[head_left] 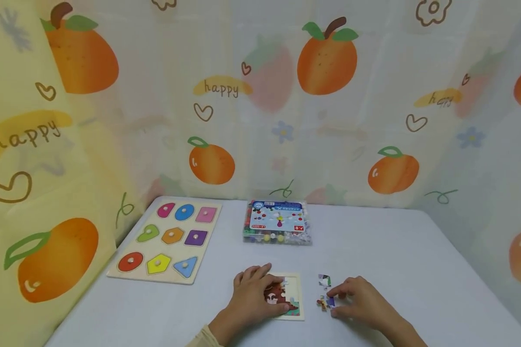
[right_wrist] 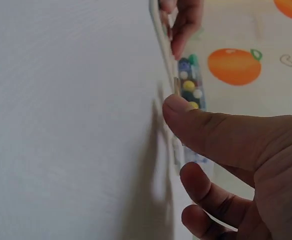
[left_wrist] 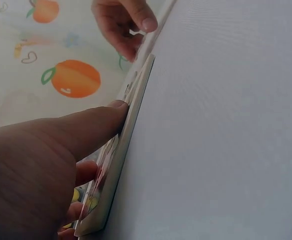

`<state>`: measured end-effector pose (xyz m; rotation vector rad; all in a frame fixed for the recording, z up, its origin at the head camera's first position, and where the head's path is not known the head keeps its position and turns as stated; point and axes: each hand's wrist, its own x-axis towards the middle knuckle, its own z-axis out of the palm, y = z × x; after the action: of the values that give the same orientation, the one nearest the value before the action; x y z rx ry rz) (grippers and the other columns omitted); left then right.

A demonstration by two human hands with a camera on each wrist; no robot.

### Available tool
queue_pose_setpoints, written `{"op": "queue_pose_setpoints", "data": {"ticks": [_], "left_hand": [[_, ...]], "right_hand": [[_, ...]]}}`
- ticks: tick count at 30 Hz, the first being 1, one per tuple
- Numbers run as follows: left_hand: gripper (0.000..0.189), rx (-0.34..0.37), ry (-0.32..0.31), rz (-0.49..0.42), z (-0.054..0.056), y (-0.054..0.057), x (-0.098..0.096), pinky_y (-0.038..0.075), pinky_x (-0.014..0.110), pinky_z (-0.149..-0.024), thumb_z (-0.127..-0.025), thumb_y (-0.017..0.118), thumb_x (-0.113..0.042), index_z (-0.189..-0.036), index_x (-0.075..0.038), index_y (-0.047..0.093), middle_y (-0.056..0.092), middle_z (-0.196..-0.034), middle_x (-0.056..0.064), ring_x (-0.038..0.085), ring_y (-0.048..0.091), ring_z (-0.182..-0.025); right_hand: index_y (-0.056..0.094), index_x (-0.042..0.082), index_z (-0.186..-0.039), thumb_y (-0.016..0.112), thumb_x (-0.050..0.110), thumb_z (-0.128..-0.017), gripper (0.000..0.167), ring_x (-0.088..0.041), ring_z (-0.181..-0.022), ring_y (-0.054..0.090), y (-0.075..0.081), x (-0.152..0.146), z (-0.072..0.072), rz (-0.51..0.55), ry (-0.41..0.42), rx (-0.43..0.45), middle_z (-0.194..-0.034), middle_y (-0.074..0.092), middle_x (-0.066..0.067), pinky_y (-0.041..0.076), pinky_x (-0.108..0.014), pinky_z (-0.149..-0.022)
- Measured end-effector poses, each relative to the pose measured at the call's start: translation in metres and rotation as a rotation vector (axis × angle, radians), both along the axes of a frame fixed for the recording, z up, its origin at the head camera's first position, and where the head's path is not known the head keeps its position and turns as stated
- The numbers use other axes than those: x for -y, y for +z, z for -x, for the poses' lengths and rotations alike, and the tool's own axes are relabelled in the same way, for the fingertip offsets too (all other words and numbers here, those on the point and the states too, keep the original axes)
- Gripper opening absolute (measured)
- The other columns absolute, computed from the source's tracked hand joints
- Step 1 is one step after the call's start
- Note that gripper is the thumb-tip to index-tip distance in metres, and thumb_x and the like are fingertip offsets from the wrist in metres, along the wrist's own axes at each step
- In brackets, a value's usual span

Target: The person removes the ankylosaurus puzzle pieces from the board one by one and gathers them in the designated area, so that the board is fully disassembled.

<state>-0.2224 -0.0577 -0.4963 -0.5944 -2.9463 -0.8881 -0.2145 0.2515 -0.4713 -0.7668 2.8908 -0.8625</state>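
A small jigsaw puzzle (head_left: 293,307) in a pale square frame lies near the front of the table, with part of its picture filled by brown and teal pieces. My left hand (head_left: 253,294) rests across its left side, thumb (left_wrist: 103,125) pressing on the surface and fingers spread over the far part. To the right of the frame, my right hand (head_left: 362,301) pinches a purple jigsaw piece (head_left: 330,302) between thumb and forefinger, low at the tabletop. An orange-brown piece (head_left: 322,303) touches or overlaps it; a white-and-dark piece (head_left: 324,280) lies just beyond.
A wooden shape board (head_left: 169,250) with several coloured knobbed shapes lies at the back left. Behind the jigsaw stands a clear plastic box (head_left: 278,222) of coloured beads with a printed label. Patterned curtains (head_left: 260,120) enclose the white table (head_left: 373,250) at the back and sides.
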Motion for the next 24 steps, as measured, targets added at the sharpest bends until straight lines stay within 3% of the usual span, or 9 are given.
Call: {"op": "queue_pose_setpoints", "data": {"ticks": [4, 8, 14, 19, 24], "left_hand": [[0.065, 0.003, -0.003, 0.0, -0.001, -0.003, 0.004, 0.017, 0.065, -0.104, -0.073, 0.066, -0.075, -0.127, -0.037, 0.062, 0.041, -0.15, 0.002, 0.029, 0.031, -0.133], [0.064, 0.001, -0.012, -0.002, -0.002, -0.004, 0.005, 0.016, 0.065, -0.104, -0.076, 0.063, -0.075, -0.127, -0.037, 0.062, 0.04, -0.15, 0.002, 0.03, 0.031, -0.134], [0.055, 0.021, -0.032, 0.012, 0.0, -0.002, 0.007, 0.015, 0.066, -0.105, -0.086, 0.054, -0.071, -0.13, -0.039, 0.059, 0.038, -0.152, 0.001, 0.03, 0.029, -0.136], [0.055, 0.038, -0.079, 0.045, 0.0, 0.002, 0.01, 0.018, 0.065, -0.104, -0.086, 0.059, -0.064, -0.136, -0.041, 0.055, 0.035, -0.155, 0.0, 0.03, 0.028, -0.138], [0.058, 0.051, -0.094, 0.046, -0.001, 0.005, 0.011, 0.018, 0.065, -0.105, -0.084, 0.064, -0.06, -0.137, -0.041, 0.054, 0.033, -0.156, 0.0, 0.03, 0.027, -0.139]], "right_hand": [[0.078, 0.024, -0.099, 0.087, 0.04, -0.069, 0.035, -0.005, -0.075, 0.044, -0.004, 0.006, 0.003, -0.001, 0.001, 0.061, -0.077, 0.054, 0.019, 0.041, -0.024, -0.064], [0.076, 0.022, -0.1, 0.085, 0.042, -0.073, 0.034, -0.007, -0.076, 0.046, 0.003, 0.019, 0.0, 0.034, 0.0, 0.05, -0.076, 0.055, 0.018, 0.042, -0.025, -0.065], [0.076, 0.012, -0.106, 0.077, 0.039, -0.084, 0.035, -0.003, -0.065, 0.048, 0.007, 0.058, 0.003, 0.097, 0.103, 0.111, -0.071, 0.054, 0.017, 0.044, -0.024, -0.056], [0.075, 0.009, -0.108, 0.078, 0.037, -0.083, 0.038, 0.0, -0.058, 0.045, 0.003, 0.077, 0.002, 0.044, 0.14, 0.143, -0.066, 0.052, 0.016, 0.041, -0.021, -0.051], [0.076, 0.016, -0.102, 0.08, 0.038, -0.08, 0.031, -0.003, -0.066, 0.043, 0.004, 0.084, -0.001, -0.026, 0.112, 0.095, -0.07, 0.05, 0.017, 0.04, -0.024, -0.058]]}}
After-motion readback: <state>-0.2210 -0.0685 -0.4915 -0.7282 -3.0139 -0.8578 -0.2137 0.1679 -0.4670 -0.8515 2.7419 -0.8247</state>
